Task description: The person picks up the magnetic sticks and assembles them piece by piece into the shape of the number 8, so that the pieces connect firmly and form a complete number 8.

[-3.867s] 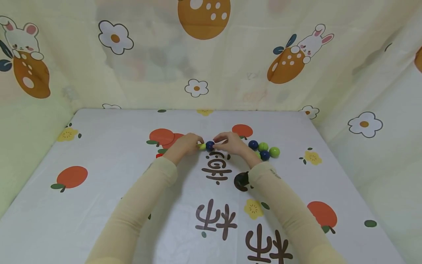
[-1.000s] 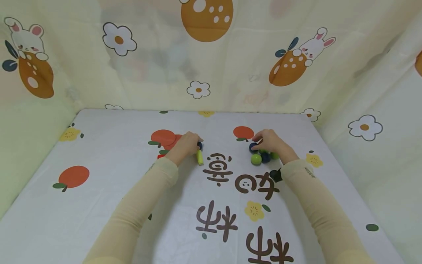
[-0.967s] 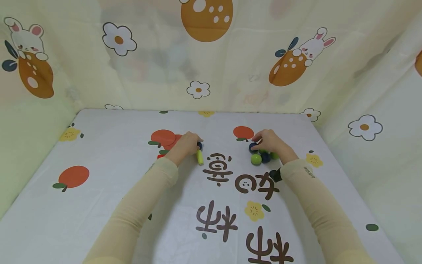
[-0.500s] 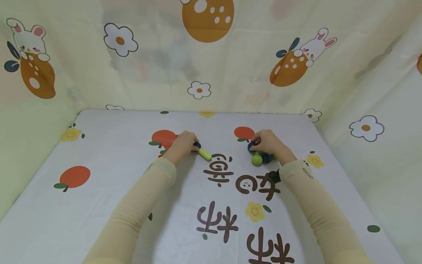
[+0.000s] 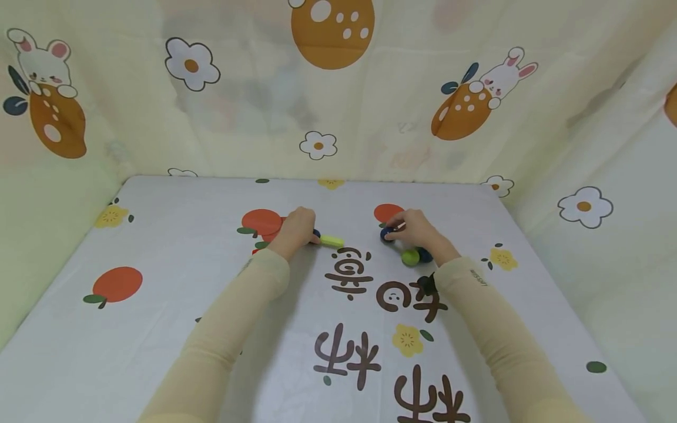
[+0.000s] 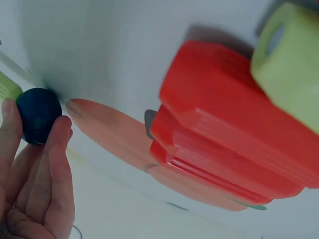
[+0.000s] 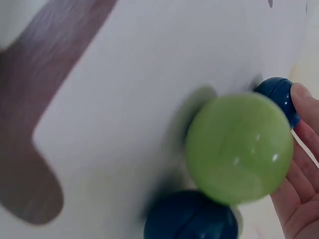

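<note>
My left hand (image 5: 298, 230) pinches a dark blue ball (image 6: 39, 115) between thumb and fingers. A yellow-green stick (image 5: 332, 241) joins that ball and points right in the head view. Farther right, my right hand (image 5: 416, 228) pinches another dark blue ball (image 5: 387, 234), which shows a groove line in the right wrist view (image 7: 279, 94). Close under this hand lie a shiny green ball (image 7: 239, 149) and one more blue ball (image 7: 192, 219). My right hand and forearm hide whatever lies behind them.
Red faceted pieces (image 6: 214, 119) lie side by side near my left wrist, with a yellow-green piece with a hole in its end (image 6: 294, 64) beside them. A black band-like object (image 5: 426, 285) shows at my right cuff. A patterned curtain (image 5: 238, 88) rises behind the printed tabletop (image 5: 174, 235).
My right hand has drawn a blue ball leftward, away from the other balls. In my left hand the yellow-green stick has swung from pointing toward me to pointing right.
</note>
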The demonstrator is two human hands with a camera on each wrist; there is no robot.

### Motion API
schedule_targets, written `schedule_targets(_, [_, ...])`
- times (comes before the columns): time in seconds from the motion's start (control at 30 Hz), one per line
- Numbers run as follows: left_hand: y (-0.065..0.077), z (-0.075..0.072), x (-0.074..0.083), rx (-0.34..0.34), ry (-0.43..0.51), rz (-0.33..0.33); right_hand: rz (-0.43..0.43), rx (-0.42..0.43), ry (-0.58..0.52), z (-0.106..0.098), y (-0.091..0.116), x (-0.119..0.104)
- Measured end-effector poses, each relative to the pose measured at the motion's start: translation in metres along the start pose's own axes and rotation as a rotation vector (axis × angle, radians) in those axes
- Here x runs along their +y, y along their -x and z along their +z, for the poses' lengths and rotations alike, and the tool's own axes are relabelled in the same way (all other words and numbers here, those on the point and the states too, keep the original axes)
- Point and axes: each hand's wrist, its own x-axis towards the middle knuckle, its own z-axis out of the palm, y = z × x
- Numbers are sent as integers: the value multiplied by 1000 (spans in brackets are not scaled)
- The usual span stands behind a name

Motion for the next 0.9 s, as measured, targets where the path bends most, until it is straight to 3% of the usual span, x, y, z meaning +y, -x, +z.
schedule_targets(0.27, [1, -1, 3, -4, -47, -8, -84, 26, -26, 8, -4, -6])
schedule_targets(0.9, [3, -1, 5, 6, -49, 13, -113, -7, -216, 31, -16, -21])
